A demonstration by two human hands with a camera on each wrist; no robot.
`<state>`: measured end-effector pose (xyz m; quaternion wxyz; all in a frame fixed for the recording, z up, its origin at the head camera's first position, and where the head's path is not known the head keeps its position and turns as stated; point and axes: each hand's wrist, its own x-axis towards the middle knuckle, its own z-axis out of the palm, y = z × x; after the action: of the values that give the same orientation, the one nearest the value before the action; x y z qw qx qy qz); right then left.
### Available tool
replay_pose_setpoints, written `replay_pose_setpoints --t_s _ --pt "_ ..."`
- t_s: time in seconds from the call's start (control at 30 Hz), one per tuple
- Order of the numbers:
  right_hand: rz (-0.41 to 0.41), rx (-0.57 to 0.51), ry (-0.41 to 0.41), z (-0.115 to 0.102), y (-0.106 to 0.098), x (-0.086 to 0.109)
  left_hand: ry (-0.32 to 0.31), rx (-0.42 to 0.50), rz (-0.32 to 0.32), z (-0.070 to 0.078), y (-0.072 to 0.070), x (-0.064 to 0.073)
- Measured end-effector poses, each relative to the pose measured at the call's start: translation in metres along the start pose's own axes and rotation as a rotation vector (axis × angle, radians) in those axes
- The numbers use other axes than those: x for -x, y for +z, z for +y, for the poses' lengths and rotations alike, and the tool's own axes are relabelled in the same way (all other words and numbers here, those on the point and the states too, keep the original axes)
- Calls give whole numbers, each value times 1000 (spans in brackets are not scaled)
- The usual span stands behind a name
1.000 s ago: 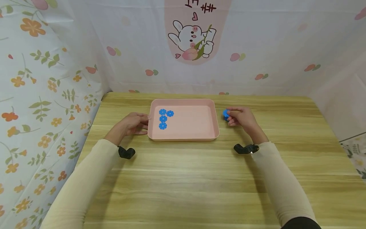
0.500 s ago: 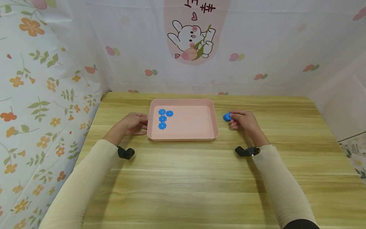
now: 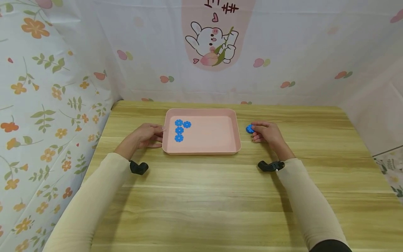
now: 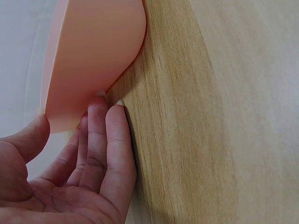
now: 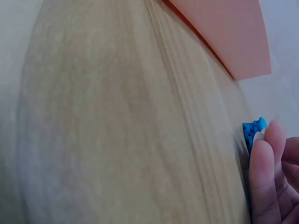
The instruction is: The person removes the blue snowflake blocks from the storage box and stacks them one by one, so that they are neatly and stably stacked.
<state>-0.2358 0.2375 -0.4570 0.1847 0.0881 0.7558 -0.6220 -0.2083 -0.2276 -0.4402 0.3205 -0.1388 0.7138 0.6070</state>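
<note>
A shallow pink tray (image 3: 207, 134) lies on the table. Several blue snowflake discs (image 3: 179, 130) lie flat at its left side, in a column with one beside the top. My left hand (image 3: 146, 135) holds the tray's left side; the left wrist view shows the thumb (image 4: 35, 137) at the rim and fingertips low on the wall. Right of the tray, my right hand (image 3: 267, 133) pinches at a small stack of blue snowflake discs (image 3: 249, 129). In the right wrist view, fingertips partly cover that blue stack (image 5: 253, 128); how many discs they hold cannot be told.
The wooden table (image 3: 201, 196) reaches a patterned white cloth (image 3: 141, 70) at the back and another floral cloth (image 3: 56, 140) at the left. Black wrist-worn cameras sit on both wrists, the right one (image 3: 269, 166) just above the table.
My right hand has shifted slightly to the right and down, and the blue discs at its fingertips now look more level. The left hand and the tray stay put.
</note>
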Motion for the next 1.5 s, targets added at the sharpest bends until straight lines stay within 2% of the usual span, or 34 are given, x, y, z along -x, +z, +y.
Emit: replay_pose_setpoints --t_s 0.27,0.47,0.67,0.97,1.17,1.5 --pt "-6 37 8 -12 7 11 5 -12 7 0 0 0" --pt "0 57 14 -3 2 2 1 -11 6 0 0 0" --pt "40 157 -6 0 -7 -6 1 -12 5 1 0 0" --pt "35 236 -70 -24 -7 -10 7 -10 -2 0 0 1" --pt "2 255 -93 -45 6 -17 6 -9 0 0 0 2" --pt "-53 297 -129 -71 43 -22 4 -4 4 1 1 2"
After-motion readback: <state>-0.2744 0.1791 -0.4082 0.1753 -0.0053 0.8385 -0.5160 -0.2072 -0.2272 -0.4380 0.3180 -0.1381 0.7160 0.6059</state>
